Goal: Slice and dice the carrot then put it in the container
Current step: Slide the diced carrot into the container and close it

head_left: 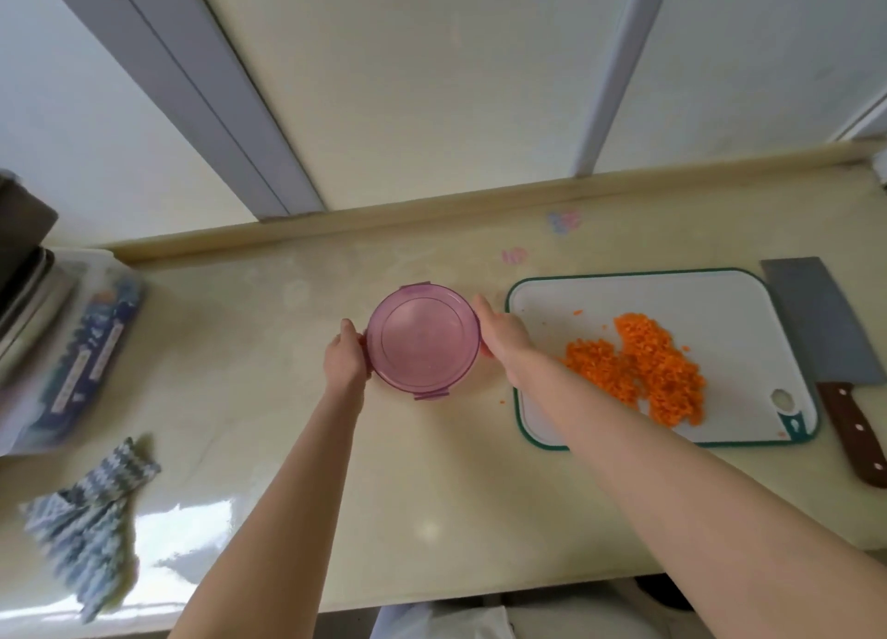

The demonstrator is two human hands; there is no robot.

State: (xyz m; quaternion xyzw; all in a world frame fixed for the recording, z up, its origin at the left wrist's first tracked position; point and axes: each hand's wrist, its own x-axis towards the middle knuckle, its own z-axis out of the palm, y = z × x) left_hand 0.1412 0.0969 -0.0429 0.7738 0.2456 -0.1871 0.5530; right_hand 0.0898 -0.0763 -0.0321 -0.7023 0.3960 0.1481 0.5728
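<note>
Holding the lidded pink container [425, 343] in both hands, just left of the cutting board [696, 297].
The left hand [344, 357] and right hand [504, 338] clasp opposite sides of it, fingers curled against its wall. A heap of diced carrot [638, 369] lies on the board, a cleaver [825, 341] rests along the board's right edge, and a striped cloth [86, 518] lies well left of the board.

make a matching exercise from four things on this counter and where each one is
Things:
1. pink container
2. diced carrot
3. cleaver
4. striped cloth

Places:
a. piled on the white cutting board
b. near left of the counter
c. gripped between left hand and right hand
d. lying right of the board

Pairs: 1-c, 2-a, 3-d, 4-b
</note>
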